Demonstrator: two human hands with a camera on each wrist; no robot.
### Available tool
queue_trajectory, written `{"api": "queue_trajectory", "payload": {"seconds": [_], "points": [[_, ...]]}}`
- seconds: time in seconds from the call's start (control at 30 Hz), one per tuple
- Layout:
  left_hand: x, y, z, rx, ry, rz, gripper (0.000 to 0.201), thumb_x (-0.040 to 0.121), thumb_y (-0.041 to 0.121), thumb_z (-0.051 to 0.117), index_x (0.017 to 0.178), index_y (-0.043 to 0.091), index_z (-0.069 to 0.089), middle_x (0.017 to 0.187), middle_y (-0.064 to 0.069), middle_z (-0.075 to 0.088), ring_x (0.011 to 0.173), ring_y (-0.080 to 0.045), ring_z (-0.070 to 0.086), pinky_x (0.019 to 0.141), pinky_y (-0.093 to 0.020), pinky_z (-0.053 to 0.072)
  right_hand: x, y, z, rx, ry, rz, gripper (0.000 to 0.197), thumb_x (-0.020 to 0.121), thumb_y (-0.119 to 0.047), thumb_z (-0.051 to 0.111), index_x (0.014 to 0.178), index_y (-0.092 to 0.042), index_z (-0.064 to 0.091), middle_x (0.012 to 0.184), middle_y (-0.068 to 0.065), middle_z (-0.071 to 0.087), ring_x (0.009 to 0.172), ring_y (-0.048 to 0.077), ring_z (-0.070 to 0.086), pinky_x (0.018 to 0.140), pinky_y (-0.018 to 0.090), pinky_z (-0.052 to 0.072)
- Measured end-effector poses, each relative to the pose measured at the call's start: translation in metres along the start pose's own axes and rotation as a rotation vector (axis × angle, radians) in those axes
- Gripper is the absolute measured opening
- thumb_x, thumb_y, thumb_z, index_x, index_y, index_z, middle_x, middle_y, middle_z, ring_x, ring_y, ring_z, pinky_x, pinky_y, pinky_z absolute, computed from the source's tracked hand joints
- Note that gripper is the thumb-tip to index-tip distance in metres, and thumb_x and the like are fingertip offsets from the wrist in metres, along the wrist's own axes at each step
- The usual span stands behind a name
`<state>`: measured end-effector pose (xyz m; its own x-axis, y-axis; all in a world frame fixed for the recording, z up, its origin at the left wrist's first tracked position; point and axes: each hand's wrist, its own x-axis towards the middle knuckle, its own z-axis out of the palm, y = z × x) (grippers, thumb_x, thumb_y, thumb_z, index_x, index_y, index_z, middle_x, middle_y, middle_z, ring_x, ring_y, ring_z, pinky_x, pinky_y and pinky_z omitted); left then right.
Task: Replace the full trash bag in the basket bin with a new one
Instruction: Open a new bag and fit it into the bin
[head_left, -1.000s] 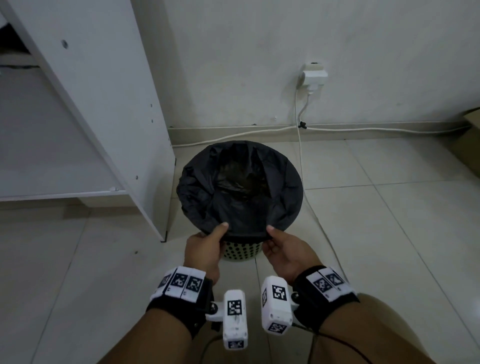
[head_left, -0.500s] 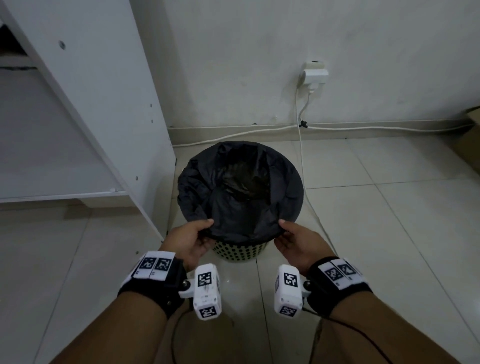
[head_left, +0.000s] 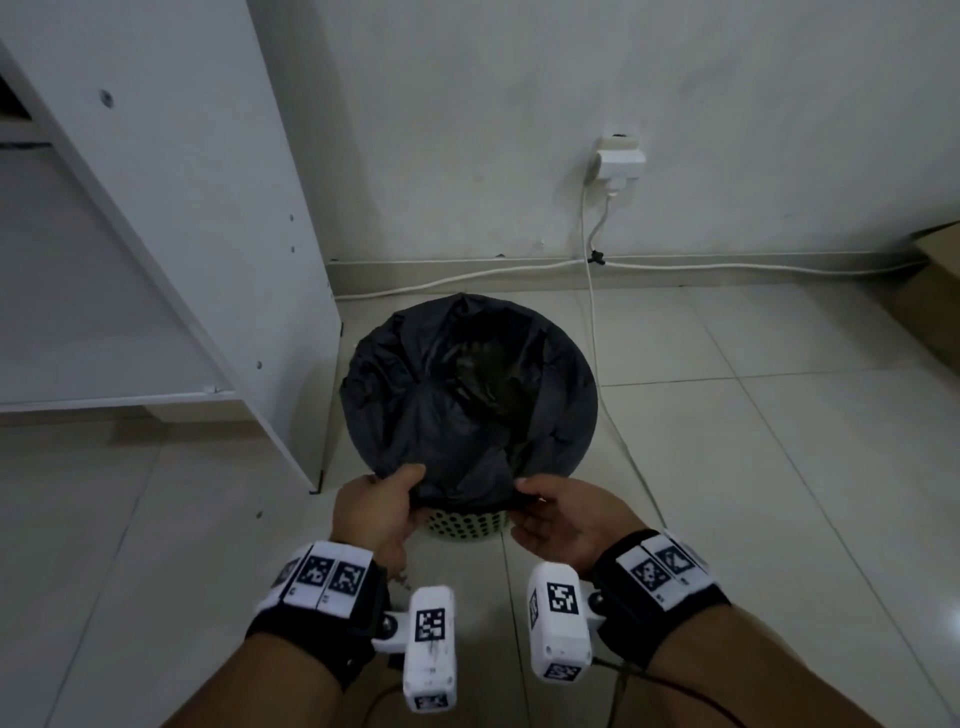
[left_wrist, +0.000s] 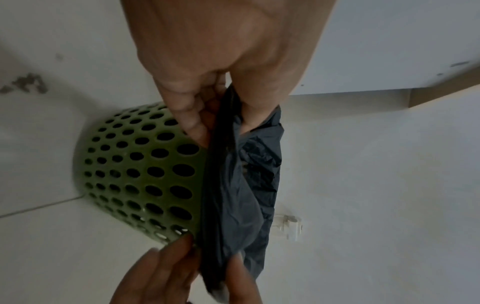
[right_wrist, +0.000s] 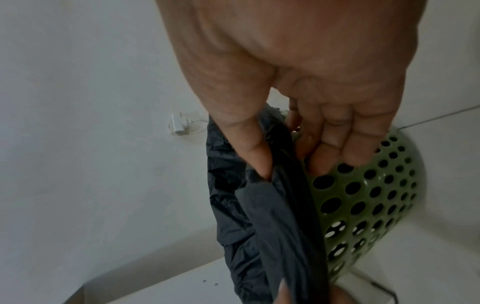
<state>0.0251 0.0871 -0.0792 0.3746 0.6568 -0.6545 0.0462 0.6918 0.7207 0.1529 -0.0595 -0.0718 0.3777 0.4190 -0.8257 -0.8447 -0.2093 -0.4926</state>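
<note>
A black trash bag (head_left: 457, 405) lines a green perforated basket bin (head_left: 465, 524) on the tiled floor; its rim is folded over the bin's edge. My left hand (head_left: 382, 506) pinches the bag's near rim at the left, thumb on top. At the near rim's right side my right hand (head_left: 558, 512) pinches the plastic the same way. In the left wrist view the left hand (left_wrist: 221, 115) grips the bag's edge (left_wrist: 241, 185) beside the bin wall (left_wrist: 140, 168). The right wrist view has the right hand (right_wrist: 283, 156) pinching the bag (right_wrist: 272, 216) next to the bin (right_wrist: 363, 197).
A white shelf unit (head_left: 156, 234) stands close on the bin's left. Behind it is a wall with a socket and plug (head_left: 618, 163); a white cable (head_left: 613, 426) runs down past the bin's right side. A cardboard box (head_left: 930, 291) sits far right.
Both hands spread apart along the near rim, then came back toward the middle, keeping hold of the bag's edge. The near rim is now drawn up and gathered between them.
</note>
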Motion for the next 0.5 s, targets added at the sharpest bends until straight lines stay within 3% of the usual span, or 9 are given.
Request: {"api": "queue_trajectory", "payload": {"seconds": [0.07,0.13,0.2,0.3,0.5], "points": [[0.003,0.012,-0.004,0.073,-0.042,-0.017,0.012,0.092,0.002,0.066,0.103,0.004,0.066,0.095,-0.013,0.073,0.083,-0.026,0.069,0.056,-0.032,0.061,0.003,-0.004,-0.006,-0.022,0.054,-0.067,0.009,0.085,-0.015,0.069,0.091,-0.010,0.065,0.087,0.009,0.067,0.081,0.023,0.061,0.082,0.037,0.049],[0.009,0.022,-0.011,0.106,-0.044,-0.015,0.011,0.092,0.002,0.065,0.103,0.004,0.065,0.095,-0.013,0.073,0.084,-0.026,0.069,0.052,-0.029,0.060,0.010,-0.010,-0.014,0.031,0.113,-0.146,0.022,0.083,-0.025,0.073,0.097,-0.009,0.067,0.095,0.008,0.069,0.089,0.025,0.063,0.087,0.039,0.049],[0.016,0.030,-0.020,0.121,-0.030,0.014,0.011,0.092,0.007,0.068,0.102,0.003,0.067,0.101,-0.016,0.074,0.088,-0.028,0.070,0.061,-0.032,0.061,0.012,-0.013,-0.019,0.079,0.104,-0.153,0.025,0.083,-0.028,0.073,0.101,-0.010,0.069,0.102,0.008,0.069,0.094,0.025,0.062,0.089,0.039,0.049],[0.019,0.033,-0.027,0.076,-0.046,0.036,0.021,0.092,0.017,0.072,0.107,0.004,0.069,0.105,-0.014,0.076,0.097,-0.030,0.072,0.080,-0.038,0.059,0.010,-0.008,-0.016,0.146,0.057,-0.117,0.018,0.083,-0.018,0.073,0.097,-0.009,0.068,0.097,0.010,0.070,0.086,0.024,0.063,0.076,0.035,0.051],[-0.001,0.009,-0.017,-0.035,-0.109,-0.066,0.018,0.089,0.022,0.074,0.105,0.014,0.070,0.099,-0.007,0.079,0.096,-0.025,0.072,0.084,-0.038,0.058,0.017,-0.002,-0.006,0.212,0.137,-0.186,0.038,0.076,-0.009,0.080,0.111,-0.001,0.069,0.107,0.016,0.074,0.101,0.028,0.069,0.071,0.033,0.056]]}}
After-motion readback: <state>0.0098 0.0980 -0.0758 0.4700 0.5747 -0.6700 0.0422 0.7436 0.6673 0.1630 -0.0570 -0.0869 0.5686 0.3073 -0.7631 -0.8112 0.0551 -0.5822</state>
